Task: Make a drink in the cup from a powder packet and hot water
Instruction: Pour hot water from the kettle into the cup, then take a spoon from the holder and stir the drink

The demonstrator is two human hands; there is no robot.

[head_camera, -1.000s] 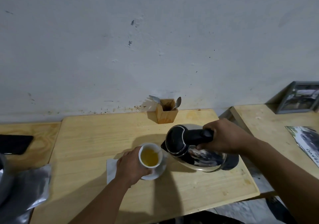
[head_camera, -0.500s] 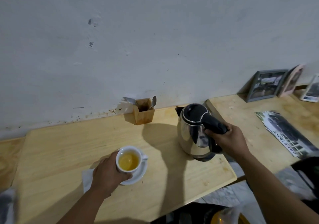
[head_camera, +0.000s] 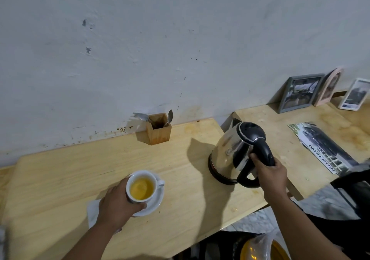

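A white cup (head_camera: 142, 185) full of yellow drink stands on a white saucer (head_camera: 155, 203) near the front of the wooden table (head_camera: 70, 171). My left hand (head_camera: 118, 203) is wrapped around the cup's left side. A steel kettle (head_camera: 232, 151) with a black lid and black handle stands upright at the table's right edge. My right hand (head_camera: 268, 175) grips its handle. Under my left hand lies a white paper (head_camera: 92, 212), partly hidden; I cannot tell whether it is the packet.
A wooden holder (head_camera: 159, 130) with a fork and a spoon stands by the wall. To the right, a second table (head_camera: 296, 137) carries a printed leaflet (head_camera: 322, 146) and three picture frames (head_camera: 300, 92). Below the table edge are a yellow container (head_camera: 264, 249) and dark objects.
The kettle went from tilted over the cup to upright, moved right and now rests on the table's right edge. My left hand stayed on the cup. The view swung right.
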